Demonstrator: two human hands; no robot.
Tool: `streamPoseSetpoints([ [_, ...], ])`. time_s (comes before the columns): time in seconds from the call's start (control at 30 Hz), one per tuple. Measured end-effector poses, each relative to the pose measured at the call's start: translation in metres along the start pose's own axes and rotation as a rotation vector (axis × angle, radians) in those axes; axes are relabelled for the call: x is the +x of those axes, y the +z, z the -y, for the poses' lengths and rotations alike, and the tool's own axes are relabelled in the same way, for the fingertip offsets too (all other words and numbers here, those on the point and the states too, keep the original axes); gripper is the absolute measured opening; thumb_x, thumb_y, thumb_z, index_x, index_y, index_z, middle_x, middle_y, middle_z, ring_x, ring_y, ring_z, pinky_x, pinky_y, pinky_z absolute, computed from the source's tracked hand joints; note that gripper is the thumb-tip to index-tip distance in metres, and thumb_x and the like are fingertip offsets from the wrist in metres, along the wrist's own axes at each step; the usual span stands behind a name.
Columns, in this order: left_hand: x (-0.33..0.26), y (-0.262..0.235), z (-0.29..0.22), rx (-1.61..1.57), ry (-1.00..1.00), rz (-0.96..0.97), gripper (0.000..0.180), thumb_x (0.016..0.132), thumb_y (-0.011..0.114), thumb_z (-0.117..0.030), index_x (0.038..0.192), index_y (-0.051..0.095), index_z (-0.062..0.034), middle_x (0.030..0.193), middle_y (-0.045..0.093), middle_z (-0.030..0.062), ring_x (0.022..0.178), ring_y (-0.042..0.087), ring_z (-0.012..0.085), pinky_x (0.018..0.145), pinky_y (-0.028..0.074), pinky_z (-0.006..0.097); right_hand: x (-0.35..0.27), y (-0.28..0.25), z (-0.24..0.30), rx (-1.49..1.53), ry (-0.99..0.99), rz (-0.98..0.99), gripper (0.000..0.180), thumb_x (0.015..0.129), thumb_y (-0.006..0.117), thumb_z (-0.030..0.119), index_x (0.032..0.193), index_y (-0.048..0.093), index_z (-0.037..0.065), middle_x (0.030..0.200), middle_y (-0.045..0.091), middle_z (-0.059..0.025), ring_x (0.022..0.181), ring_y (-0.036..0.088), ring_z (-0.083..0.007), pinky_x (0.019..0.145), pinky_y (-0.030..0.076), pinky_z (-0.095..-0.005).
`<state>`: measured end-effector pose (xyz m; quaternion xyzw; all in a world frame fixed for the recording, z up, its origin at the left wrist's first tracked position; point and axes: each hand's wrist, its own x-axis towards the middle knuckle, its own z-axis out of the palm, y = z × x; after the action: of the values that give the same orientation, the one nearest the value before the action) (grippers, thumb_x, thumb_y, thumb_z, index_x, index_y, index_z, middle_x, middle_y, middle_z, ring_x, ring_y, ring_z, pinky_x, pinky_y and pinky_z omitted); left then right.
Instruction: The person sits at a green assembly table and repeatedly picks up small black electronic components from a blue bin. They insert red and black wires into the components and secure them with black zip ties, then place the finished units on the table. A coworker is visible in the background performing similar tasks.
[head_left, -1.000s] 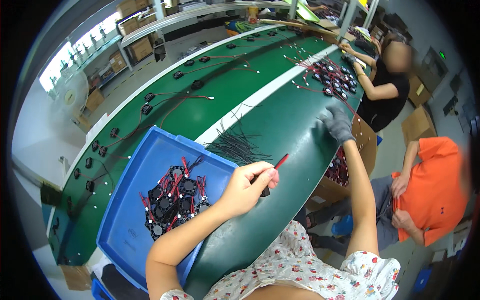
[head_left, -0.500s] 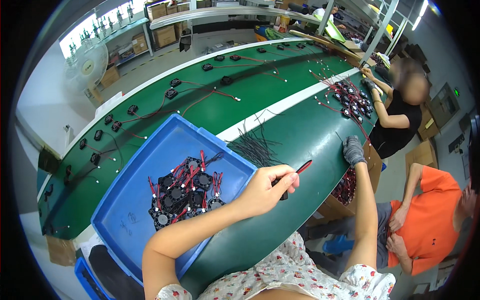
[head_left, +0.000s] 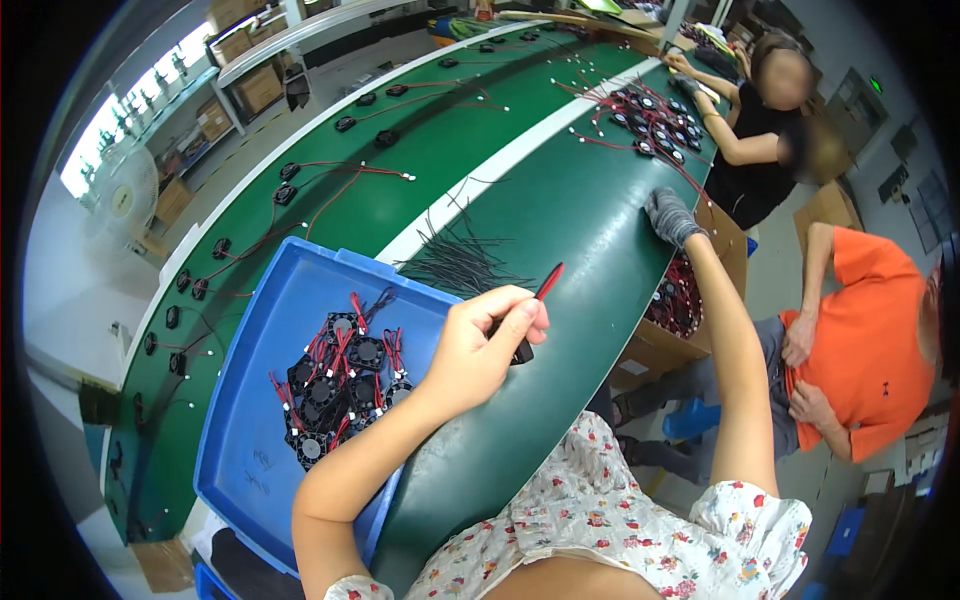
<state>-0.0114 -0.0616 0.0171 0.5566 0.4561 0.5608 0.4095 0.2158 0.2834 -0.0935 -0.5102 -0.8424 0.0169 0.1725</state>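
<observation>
The person's left hand [head_left: 480, 345] is hovering over the green tabletop [head_left: 590, 230], just beside the near right corner of a blue tray [head_left: 245, 430]. The fingers are closing on a small black fan [head_left: 522, 350], which is mostly hidden under the hand, and its red wire [head_left: 548, 283] is sticking up and away from the fingertips. The fan is being held in the air, a little above the tabletop, not lying on it.

The right hand [head_left: 672, 215] is wearing a grey glove and is stretching far forward, to the right edge of the tabletop. It is resting there with the fingers bent down; whether it is gripping something I cannot tell, because nothing is showing under the glove.

Inside the blue tray a pile of black fans with red wires [head_left: 340, 385] is lying, near the middle of it. Between the tray and the gloved hand a loose bundle of thin black wires [head_left: 455, 262] is spreading on the tabletop, close to a white stripe [head_left: 500, 165] that is running along it. Further away, more fans [head_left: 650, 120] are lying in front of another person in black clothes [head_left: 760, 130]. On the right, a person in an orange shirt [head_left: 865, 350] is sitting beside the tabletop.
</observation>
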Motion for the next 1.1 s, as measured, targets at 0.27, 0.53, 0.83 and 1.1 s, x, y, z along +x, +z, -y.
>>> streamPoseSetpoints([
  [0.27,0.003,-0.001,0.005,-0.100,-0.106,0.002,0.023,0.090,0.044,-0.018,0.079,0.054,-0.0001,0.070,0.054,0.0032,0.069,0.053,0.0100,0.067,0.043,0.024,-0.108,-0.091,0.160,1.415,-0.186,0.317,0.023,0.087,0.047,0.011,0.107,0.050,0.002,0.074,0.055,-0.0025,0.063,0.052,-0.0076,0.054,0.046,-0.0215],
  [0.53,0.004,-0.006,0.003,-0.236,-0.230,0.042,0.025,0.089,0.046,-0.024,0.077,0.054,-0.0037,0.066,0.054,0.0020,0.067,0.054,0.0107,0.066,0.041,0.023,-0.148,-0.102,0.212,1.420,-0.198,0.408,0.019,0.085,0.050,0.013,0.098,0.059,0.002,0.069,0.058,-0.0021,0.057,0.051,-0.0065,0.051,0.043,-0.0197],
  [0.83,0.002,-0.011,0.006,-0.338,-0.377,0.061,0.024,0.088,0.047,-0.021,0.078,0.058,-0.0024,0.065,0.056,0.0021,0.064,0.054,0.0098,0.064,0.042,0.022,-0.154,-0.094,0.215,1.477,-0.164,0.394,0.016,0.080,0.057,0.014,0.091,0.061,0.003,0.072,0.059,-0.0003,0.063,0.051,-0.0056,0.057,0.043,-0.0206],
  [1.1,0.001,-0.011,0.005,-0.464,-0.419,0.094,0.025,0.089,0.045,-0.021,0.084,0.059,-0.0004,0.068,0.056,0.0021,0.067,0.055,0.0100,0.064,0.043,0.023,-0.158,-0.083,0.224,1.573,-0.115,0.318,0.013,0.080,0.058,0.018,0.081,0.058,0.005,0.067,0.056,0.0009,0.060,0.048,-0.0046,0.054,0.040,-0.0193],
])
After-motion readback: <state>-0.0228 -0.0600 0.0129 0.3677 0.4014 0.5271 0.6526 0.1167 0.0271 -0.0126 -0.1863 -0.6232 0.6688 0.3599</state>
